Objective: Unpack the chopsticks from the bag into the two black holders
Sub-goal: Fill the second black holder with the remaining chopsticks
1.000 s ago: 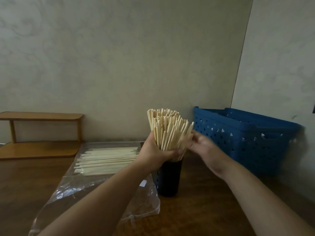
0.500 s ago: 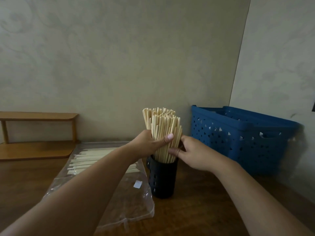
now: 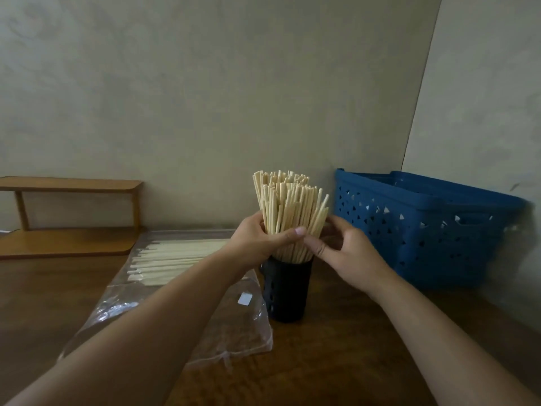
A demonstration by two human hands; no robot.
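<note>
Standing upright in the black holder (image 3: pixel 286 291), chopsticks (image 3: pixel 288 212) fan upward

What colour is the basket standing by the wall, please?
Blue, with small cut-out holes: the basket, seen in the head view.

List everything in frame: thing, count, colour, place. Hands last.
black holder: one visible, black, upright at table centre
chopstick bundle: one, pale wood, standing in the holder
chopsticks in bag: many, pale, lying flat at left
plastic bag: one, clear, flat left of the holder
basket: one, blue, right by the wall
shelf: one, brown wood, far left
table: one, dark brown
left hand: grips the bundle
right hand: fingers curled at the bundle's right side
</note>
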